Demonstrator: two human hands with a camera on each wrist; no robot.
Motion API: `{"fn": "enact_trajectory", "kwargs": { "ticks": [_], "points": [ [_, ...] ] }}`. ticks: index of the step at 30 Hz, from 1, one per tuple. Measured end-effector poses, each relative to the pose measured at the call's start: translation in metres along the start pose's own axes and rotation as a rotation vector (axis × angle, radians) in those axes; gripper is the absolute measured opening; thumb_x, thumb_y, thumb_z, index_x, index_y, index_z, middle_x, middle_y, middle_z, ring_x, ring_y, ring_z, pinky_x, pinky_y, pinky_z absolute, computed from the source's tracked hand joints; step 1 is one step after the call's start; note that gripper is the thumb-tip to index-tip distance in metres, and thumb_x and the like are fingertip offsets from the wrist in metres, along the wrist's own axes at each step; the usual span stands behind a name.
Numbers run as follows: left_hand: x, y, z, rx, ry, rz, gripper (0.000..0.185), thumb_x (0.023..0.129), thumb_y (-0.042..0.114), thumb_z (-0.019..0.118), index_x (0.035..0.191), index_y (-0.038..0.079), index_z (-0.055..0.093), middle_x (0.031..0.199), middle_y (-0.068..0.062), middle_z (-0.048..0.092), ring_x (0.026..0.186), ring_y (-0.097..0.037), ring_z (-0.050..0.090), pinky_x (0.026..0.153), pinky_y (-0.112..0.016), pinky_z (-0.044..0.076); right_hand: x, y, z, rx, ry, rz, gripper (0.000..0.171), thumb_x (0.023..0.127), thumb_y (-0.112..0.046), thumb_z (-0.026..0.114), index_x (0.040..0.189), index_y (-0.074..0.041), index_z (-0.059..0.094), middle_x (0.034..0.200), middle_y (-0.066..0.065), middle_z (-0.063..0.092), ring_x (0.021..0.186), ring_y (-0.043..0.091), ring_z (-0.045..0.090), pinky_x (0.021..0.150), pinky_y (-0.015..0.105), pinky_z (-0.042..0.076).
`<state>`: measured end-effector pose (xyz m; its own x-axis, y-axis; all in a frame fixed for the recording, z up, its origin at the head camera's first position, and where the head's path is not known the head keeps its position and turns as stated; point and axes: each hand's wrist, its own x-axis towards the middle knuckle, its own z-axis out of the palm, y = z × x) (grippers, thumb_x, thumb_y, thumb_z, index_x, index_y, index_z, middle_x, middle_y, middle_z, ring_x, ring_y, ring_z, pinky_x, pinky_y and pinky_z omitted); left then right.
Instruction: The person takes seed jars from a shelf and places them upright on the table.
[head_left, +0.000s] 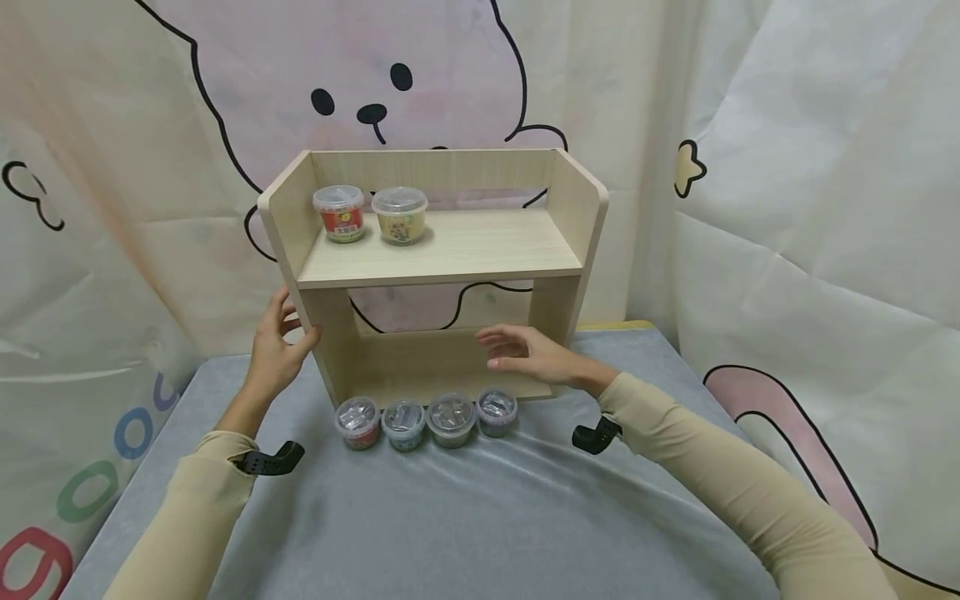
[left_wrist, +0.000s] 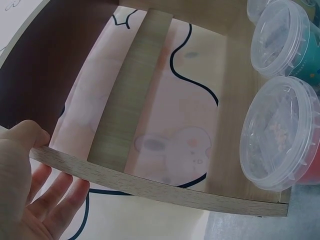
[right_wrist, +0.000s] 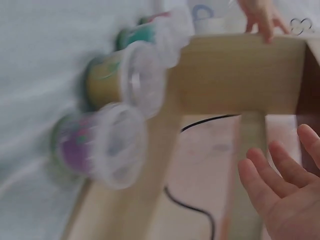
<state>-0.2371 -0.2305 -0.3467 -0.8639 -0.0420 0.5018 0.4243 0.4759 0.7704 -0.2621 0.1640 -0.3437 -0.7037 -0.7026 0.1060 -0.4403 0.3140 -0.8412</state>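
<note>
At the centre of the head view stands a wooden shelf (head_left: 450, 171). On its upper board (head_left: 465, 250), toward the left, there are two lidded tubs: a red-labelled tub (head_left: 342, 221) and, just beside it, a yellow tub (head_left: 401, 225). Below the middle of the frame, four small tubs (head_left: 452, 421) make one row on the grey cloth (head_left: 450, 525), before the shelf's lower front. The left hand (head_left: 279, 354) grips the left side panel (head_left: 291, 217) — thumb on the inner face, fingers outside. The right hand (head_left: 536, 354) hovers before the lower compartment, fingers loosely extended — above the row's right end.
</note>
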Motion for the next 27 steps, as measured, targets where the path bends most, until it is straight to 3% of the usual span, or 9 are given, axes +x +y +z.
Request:
{"fn": "enact_trajectory", "kwargs": {
  "ticks": [9, 13, 18, 23, 27],
  "points": [
    [0.001, -0.004, 0.0, 0.007, -0.01, 0.001, 0.071, 0.091, -0.005, 0.062, 0.154, 0.004, 0.031, 0.134, -0.037, 0.051, 0.118, -0.056, 0.056, 0.07, -0.002, 0.044, 0.015, -0.047, -0.011, 0.073, 0.012, -0.079, 0.052, 0.098, -0.007, 0.059, 0.147, 0.002, 0.043, 0.15, 0.022, 0.05, 0.135, 0.038, 0.054, 0.11, 0.044, 0.05],
    [0.007, -0.023, 0.002, 0.018, -0.01, -0.001, 0.074, 0.092, -0.004, 0.063, 0.157, 0.01, 0.03, 0.137, -0.034, 0.051, 0.12, -0.055, 0.056, 0.07, -0.001, 0.043, 0.026, -0.066, -0.017, 0.135, 0.055, -0.127, 0.054, 0.098, -0.01, 0.057, 0.148, 0.002, 0.042, 0.15, 0.023, 0.047, 0.136, 0.038, 0.053, 0.11, 0.041, 0.05],
    [0.01, -0.04, 0.004, 0.037, 0.0, -0.001, 0.076, 0.093, 0.001, 0.066, 0.158, 0.018, 0.03, 0.138, -0.027, 0.054, 0.12, -0.05, 0.059, 0.074, -0.002, 0.044, 0.045, -0.088, -0.022, 0.19, 0.135, -0.182, 0.052, 0.097, -0.006, 0.053, 0.146, 0.005, 0.042, 0.15, 0.029, 0.045, 0.137, 0.044, 0.05, 0.11, 0.048, 0.048],
    [0.009, -0.042, 0.003, 0.055, 0.013, -0.007, 0.077, 0.093, 0.004, 0.067, 0.158, 0.02, 0.031, 0.139, -0.025, 0.054, 0.119, -0.046, 0.06, 0.079, -0.005, 0.042, 0.062, -0.1, -0.02, 0.207, 0.188, -0.163, 0.048, 0.099, -0.008, 0.053, 0.145, 0.004, 0.044, 0.151, 0.028, 0.045, 0.136, 0.044, 0.05, 0.108, 0.055, 0.048],
    [0.01, -0.041, 0.004, 0.033, 0.011, 0.007, 0.076, 0.092, 0.001, 0.066, 0.158, 0.018, 0.032, 0.139, -0.027, 0.054, 0.117, -0.048, 0.06, 0.075, -0.004, 0.045, 0.071, -0.103, -0.021, 0.216, 0.225, -0.141, 0.047, 0.1, -0.01, 0.054, 0.144, 0.003, 0.045, 0.152, 0.028, 0.044, 0.139, 0.042, 0.049, 0.11, 0.054, 0.047]
  ]
}}
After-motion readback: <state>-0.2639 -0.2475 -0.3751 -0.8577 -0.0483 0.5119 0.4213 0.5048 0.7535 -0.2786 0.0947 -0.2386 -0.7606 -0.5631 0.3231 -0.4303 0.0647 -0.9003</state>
